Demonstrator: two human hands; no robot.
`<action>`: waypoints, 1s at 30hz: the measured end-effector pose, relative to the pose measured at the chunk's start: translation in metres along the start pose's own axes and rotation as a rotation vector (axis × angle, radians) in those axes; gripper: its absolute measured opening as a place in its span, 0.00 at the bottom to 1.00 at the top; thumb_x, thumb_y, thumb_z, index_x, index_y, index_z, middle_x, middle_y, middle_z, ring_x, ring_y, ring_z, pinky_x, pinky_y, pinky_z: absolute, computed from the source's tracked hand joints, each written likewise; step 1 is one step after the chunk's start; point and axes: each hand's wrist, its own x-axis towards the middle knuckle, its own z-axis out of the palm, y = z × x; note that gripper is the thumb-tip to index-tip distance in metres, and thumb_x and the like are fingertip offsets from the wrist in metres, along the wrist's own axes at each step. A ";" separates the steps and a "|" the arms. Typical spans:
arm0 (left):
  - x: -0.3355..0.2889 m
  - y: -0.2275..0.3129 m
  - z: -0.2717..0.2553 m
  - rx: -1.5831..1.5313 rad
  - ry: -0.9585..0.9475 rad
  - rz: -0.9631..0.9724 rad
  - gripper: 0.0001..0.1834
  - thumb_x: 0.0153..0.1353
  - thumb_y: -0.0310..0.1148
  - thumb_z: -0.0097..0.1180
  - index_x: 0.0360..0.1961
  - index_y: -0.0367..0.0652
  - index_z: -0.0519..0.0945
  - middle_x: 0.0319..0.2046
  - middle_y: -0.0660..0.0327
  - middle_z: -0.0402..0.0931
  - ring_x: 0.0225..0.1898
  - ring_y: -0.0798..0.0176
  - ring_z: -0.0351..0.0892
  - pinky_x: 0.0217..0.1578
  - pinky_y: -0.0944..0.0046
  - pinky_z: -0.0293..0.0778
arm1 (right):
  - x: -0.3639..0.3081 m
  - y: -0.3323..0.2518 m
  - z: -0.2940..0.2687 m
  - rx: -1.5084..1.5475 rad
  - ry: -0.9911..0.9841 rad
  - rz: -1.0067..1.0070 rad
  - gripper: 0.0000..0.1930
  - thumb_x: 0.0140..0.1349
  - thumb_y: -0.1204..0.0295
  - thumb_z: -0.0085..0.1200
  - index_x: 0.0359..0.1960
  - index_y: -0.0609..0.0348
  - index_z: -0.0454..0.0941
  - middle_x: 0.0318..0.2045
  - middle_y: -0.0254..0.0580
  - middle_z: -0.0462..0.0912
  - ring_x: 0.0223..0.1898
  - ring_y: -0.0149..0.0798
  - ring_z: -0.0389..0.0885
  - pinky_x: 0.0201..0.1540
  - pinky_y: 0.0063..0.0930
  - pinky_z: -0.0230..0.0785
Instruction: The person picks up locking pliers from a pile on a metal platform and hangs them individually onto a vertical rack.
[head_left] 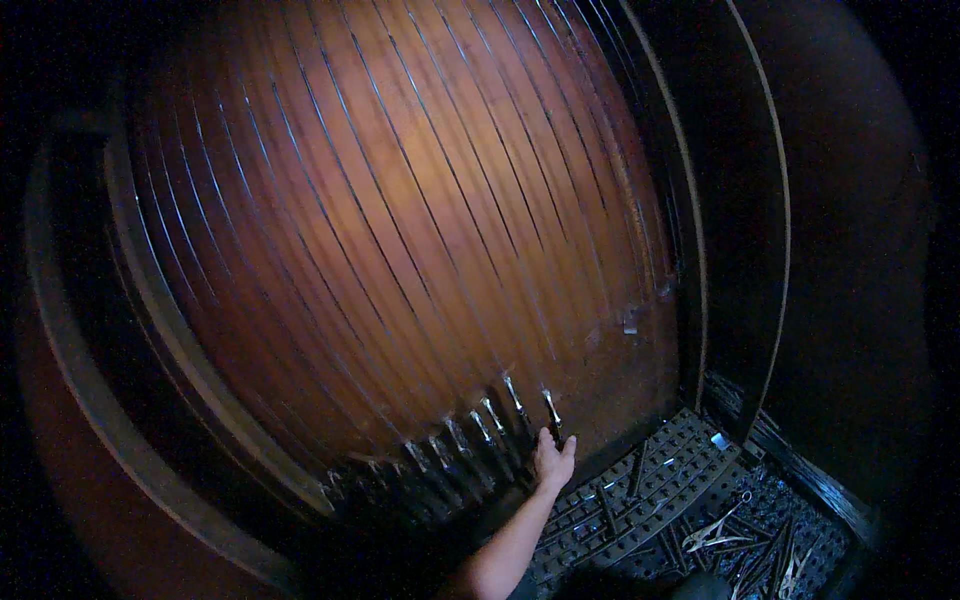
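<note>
Before me rises a large, curved orange-brown surface, crossed by several thin metal strips or wires. Along its lower edge hangs a row of dark fittings with bright silver ends, such as this fitting. My left hand reaches up from below to the rightmost dark fitting with a silver end. Its fingers and thumb close round the fitting's lower part, which they partly hide. Next to it, on the left, hangs another silver-ended fitting. My right hand is out of view.
At lower right lies a perforated dark metal platform with loose dark rods. Pale plier-like tools lie among more rods lower down. A bundle of thin rods or wires runs along the right. Curved rims flank the surface; shadow hides much else.
</note>
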 end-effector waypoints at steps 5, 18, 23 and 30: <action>-0.015 0.017 -0.006 0.077 0.014 0.170 0.43 0.63 0.42 0.62 0.73 0.37 0.56 0.64 0.42 0.71 0.64 0.42 0.72 0.63 0.51 0.67 | -0.030 0.013 0.024 0.041 0.052 0.008 0.31 0.60 0.49 0.57 0.58 0.57 0.73 0.54 0.58 0.79 0.54 0.58 0.77 0.54 0.48 0.70; -0.098 -0.016 -0.068 -0.132 -0.494 0.012 0.34 0.64 0.31 0.64 0.68 0.37 0.63 0.62 0.44 0.72 0.63 0.51 0.73 0.63 0.54 0.68 | -0.111 0.050 0.099 0.141 0.143 0.231 0.24 0.61 0.54 0.56 0.52 0.57 0.77 0.49 0.57 0.81 0.49 0.58 0.78 0.49 0.49 0.72; -0.102 -0.049 -0.083 -0.138 -0.773 -0.026 0.29 0.63 0.31 0.64 0.64 0.35 0.70 0.54 0.48 0.80 0.57 0.56 0.80 0.58 0.58 0.73 | -0.106 0.065 0.121 0.168 0.182 0.342 0.21 0.62 0.55 0.55 0.50 0.57 0.78 0.48 0.56 0.81 0.48 0.58 0.78 0.47 0.49 0.72; -0.105 -0.020 -0.087 -0.067 -0.889 -0.013 0.23 0.63 0.31 0.64 0.58 0.38 0.76 0.56 0.50 0.79 0.59 0.55 0.78 0.61 0.58 0.71 | -0.105 0.118 0.169 0.157 0.230 0.493 0.18 0.63 0.58 0.55 0.46 0.57 0.80 0.45 0.56 0.82 0.45 0.57 0.79 0.44 0.49 0.73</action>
